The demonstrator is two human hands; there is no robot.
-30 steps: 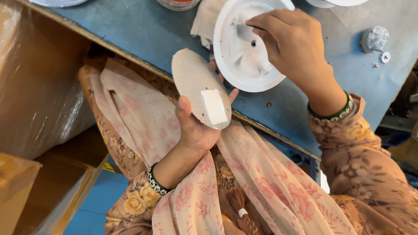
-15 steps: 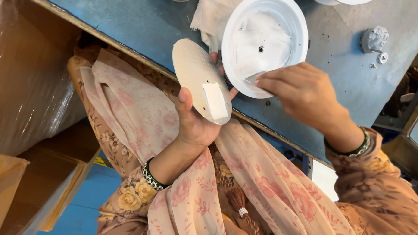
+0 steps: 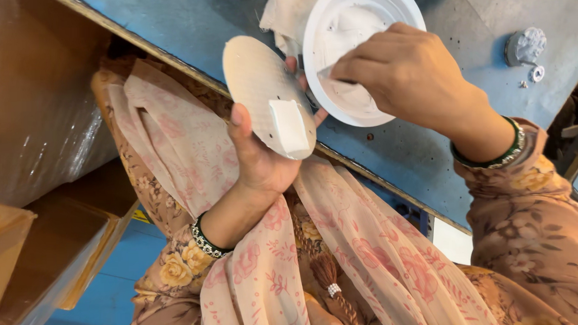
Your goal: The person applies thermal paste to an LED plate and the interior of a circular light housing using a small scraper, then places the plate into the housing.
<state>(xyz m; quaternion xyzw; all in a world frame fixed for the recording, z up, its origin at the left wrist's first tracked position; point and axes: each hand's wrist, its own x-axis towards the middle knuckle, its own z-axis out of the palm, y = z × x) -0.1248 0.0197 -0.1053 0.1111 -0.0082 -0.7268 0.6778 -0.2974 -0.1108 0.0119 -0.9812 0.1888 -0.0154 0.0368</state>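
Note:
My left hand (image 3: 263,158) holds a round cream-coloured disc (image 3: 254,80) by its edge, tilted, with a small white block (image 3: 289,125) fixed on the face turned to me. My right hand (image 3: 409,75) rests over a round white plastic housing (image 3: 326,26) that lies on the blue table (image 3: 188,25); its fingers pinch something small and white inside the housing's dish, which I cannot make out. The disc sits just left of the housing, near the table's front edge.
A crumpled white cloth (image 3: 284,12) lies behind the housing. A small grey metal part (image 3: 525,45) and a tiny ring (image 3: 537,74) lie at the right. Cardboard boxes (image 3: 38,126) wrapped in clear film stand at the left, below the table. A blue floor (image 3: 108,290) shows beneath.
My right hand has slid from the far rim of the housing down to its near side. The left hand keeps the disc in the same grip.

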